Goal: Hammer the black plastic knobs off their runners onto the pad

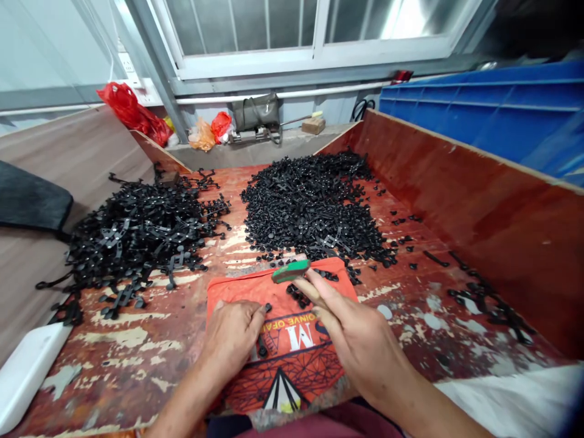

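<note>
My left hand (232, 334) rests on an orange printed cloth (314, 359), its thumb and fingers closed on a small black part (262, 347) with round ends. My right hand (360, 331) grips a tool with a green end (291, 271), held above the cloth. Under that tool lie a few small black pieces (298, 296). Beyond the cloth spreads a large heap of small black parts (310, 207). At the left is another pile, of larger linked black parts (141, 225).
Wooden boards (465, 225) wall the red worktable (137, 365). Scattered black parts (495, 307) lie at the right. A white box (31, 371) stands at the left edge, a blue crate (488, 115) behind the right board, and red bags (134, 112) at the back.
</note>
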Available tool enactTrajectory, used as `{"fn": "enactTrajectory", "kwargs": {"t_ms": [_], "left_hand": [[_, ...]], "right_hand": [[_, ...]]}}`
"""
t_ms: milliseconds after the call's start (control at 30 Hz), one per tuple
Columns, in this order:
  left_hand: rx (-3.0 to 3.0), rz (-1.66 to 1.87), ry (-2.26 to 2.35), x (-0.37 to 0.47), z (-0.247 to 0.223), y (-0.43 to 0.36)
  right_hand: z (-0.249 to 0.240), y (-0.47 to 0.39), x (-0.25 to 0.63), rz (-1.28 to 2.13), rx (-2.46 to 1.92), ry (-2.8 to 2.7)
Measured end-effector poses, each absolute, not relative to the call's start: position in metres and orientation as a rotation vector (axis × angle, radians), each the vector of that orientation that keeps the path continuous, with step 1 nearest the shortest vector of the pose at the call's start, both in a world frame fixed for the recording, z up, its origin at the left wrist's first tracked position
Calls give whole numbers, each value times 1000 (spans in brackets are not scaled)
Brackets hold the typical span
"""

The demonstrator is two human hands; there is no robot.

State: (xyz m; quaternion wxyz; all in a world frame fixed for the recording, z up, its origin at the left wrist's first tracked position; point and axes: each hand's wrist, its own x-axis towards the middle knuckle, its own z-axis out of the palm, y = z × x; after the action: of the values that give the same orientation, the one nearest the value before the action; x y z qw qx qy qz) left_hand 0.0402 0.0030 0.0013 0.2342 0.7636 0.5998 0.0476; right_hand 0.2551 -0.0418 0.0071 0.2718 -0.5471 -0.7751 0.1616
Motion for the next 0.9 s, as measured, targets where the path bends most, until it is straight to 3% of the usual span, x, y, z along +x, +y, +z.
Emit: {"fn": "enactTrajectory", "kwargs": {"t_ms": [100,267,433,600,767,900], "left_hand": [[2100,114,1637,41,2,1],[2021,216,1582,34,-2,1],[1545,571,1301,19,9,6],[1125,699,1090,21,30,-1],[877,779,944,24,35,-10],[1035,753,1080,25,30,-10]], "right_hand": [[3,-39,250,409,-1556,-2269],[15,-36,257,731,-1505,-2086],[16,-49,289,1008,-1439,-1811],[-10,-62,309,1216,-1421,-1674],[-13,-70,309,1278,-1375,-1691],[-5,-73,308,1208,-1406,-1759]]}}
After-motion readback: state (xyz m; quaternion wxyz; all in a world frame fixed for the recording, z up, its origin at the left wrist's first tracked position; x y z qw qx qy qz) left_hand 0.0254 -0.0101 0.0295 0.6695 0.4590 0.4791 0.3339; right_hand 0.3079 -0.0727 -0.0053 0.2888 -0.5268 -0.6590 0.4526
